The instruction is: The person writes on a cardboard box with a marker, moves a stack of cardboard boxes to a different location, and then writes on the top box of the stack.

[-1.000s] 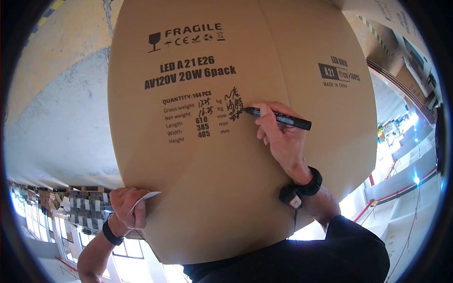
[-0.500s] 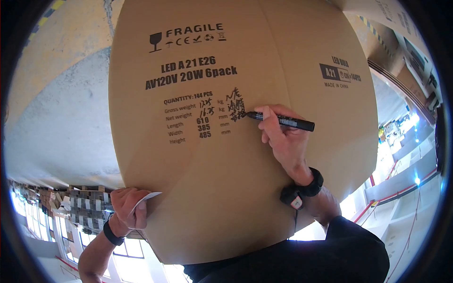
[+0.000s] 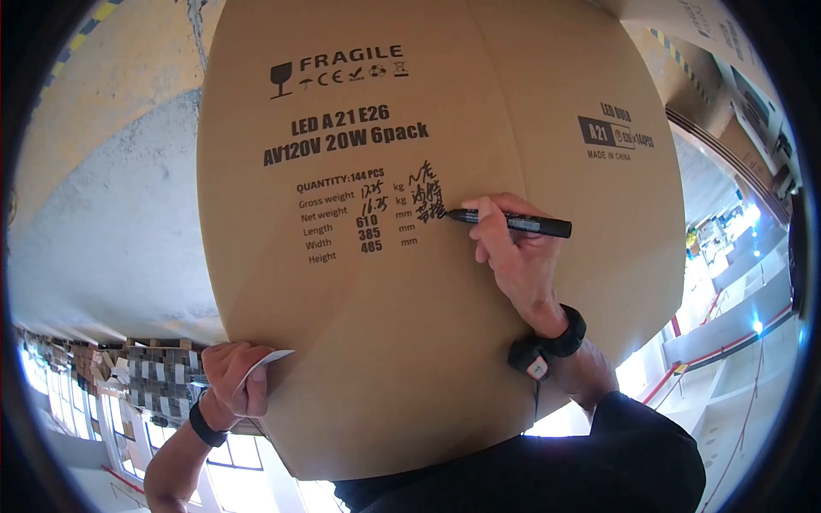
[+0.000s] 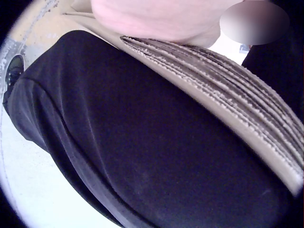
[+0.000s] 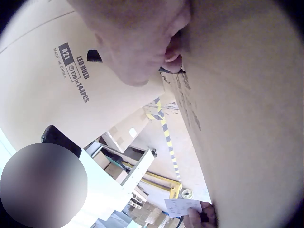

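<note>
Printed cardboard [image 3: 385, 342] fills the middle of the head view, with handwritten marks beside the weight and size lines. My right hand [image 3: 522, 256] pinches a black marker [image 3: 534, 225], its tip touching the cardboard at the end of the lowest handwritten line. At the cardboard's lower left edge, my left hand [image 3: 233, 378] grips a small white paper [image 3: 261, 362], fingers curled, against the cardboard. The left wrist view shows several stacked cardboard layers [image 4: 228, 95] edge-on under the left hand [image 4: 156, 19]. In the right wrist view, the right hand [image 5: 137, 42] hides most of the marker.
Stacked goods on pallets [image 3: 158, 376] stand at the left. Another printed carton [image 3: 710, 34] is at the upper right. A yellow frame [image 5: 161, 179] and a yellow-black floor stripe [image 5: 167, 137] appear in the right wrist view. A dark-clothed leg [image 4: 128, 128] lies along the cardboard layers.
The marker and right hand have moved slightly right and down, and the lowest handwritten line has gained strokes. My left hand keeps its hold at the edge.
</note>
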Demonstrator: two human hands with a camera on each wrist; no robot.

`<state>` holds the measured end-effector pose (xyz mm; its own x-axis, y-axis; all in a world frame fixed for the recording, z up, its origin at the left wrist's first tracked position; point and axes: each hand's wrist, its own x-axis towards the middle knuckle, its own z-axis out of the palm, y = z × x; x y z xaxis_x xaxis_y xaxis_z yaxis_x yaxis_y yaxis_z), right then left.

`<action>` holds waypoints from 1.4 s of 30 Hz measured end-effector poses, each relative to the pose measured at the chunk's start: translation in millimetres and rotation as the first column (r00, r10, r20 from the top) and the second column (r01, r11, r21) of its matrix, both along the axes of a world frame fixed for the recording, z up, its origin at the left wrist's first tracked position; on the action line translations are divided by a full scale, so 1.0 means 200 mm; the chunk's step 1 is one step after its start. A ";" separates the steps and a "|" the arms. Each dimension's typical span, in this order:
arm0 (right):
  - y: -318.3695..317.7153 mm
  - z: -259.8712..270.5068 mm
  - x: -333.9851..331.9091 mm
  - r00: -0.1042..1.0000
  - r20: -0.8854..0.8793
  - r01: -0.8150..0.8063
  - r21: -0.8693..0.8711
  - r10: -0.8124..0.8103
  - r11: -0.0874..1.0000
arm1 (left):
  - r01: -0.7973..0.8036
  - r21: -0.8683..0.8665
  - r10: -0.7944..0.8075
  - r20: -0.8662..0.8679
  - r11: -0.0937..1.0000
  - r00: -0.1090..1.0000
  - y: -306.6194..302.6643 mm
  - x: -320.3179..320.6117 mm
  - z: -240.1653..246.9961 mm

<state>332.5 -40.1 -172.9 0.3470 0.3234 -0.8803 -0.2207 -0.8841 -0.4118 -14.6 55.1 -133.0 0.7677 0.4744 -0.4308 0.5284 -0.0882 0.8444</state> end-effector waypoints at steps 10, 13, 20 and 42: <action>0.00 -0.01 0.00 0.999 0.011 0.044 -0.030 -0.044 0.999 | -0.004 0.009 0.005 -0.006 1.000 1.000 0.00 0.00 0.00; -0.03 -0.01 0.02 0.999 0.016 -0.050 -0.006 0.051 0.999 | -0.011 -0.022 0.011 -0.017 1.000 1.000 0.00 0.00 0.01; 0.01 -0.01 0.00 0.996 0.057 0.073 -0.003 -0.073 0.997 | -0.020 -0.035 0.019 -0.018 0.999 1.000 0.00 0.00 0.02; 0.01 0.02 0.02 0.995 0.069 0.084 -0.079 -0.078 0.993 | -0.010 -0.030 0.010 0.002 0.999 1.000 0.01 0.01 0.01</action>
